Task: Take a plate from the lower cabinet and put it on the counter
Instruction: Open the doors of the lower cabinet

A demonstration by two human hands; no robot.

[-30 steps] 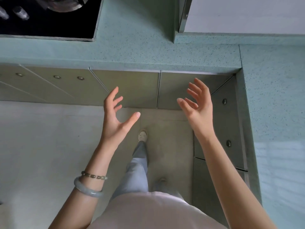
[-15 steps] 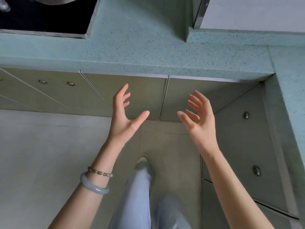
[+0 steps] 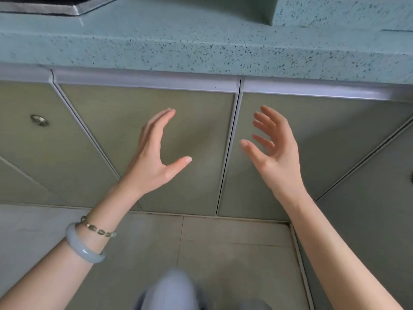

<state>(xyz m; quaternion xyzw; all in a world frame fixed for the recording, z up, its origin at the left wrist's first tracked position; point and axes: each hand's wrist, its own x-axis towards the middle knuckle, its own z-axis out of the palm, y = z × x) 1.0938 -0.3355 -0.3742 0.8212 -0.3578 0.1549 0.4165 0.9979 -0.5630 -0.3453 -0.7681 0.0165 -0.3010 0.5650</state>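
Left hand (image 3: pixel 152 162) and right hand (image 3: pixel 274 153) both spread wide and empty, palms facing each other, raised before two closed lower cabinet doors (image 3: pixel 156 142) without touching them. Narrow vertical seam (image 3: pixel 230 144) between the doors just beside the right thumb. Above, overhanging front edge of the speckled green counter (image 3: pixel 201 48); below, bare floor tiles (image 3: pixel 223 242) between the forearms. Jade bangle (image 3: pixel 83 248) and bead bracelet (image 3: pixel 98 229) on the left wrist. No plate visible. Compared with half a second ago, doors and counter edge much nearer, hands lower on the panels.
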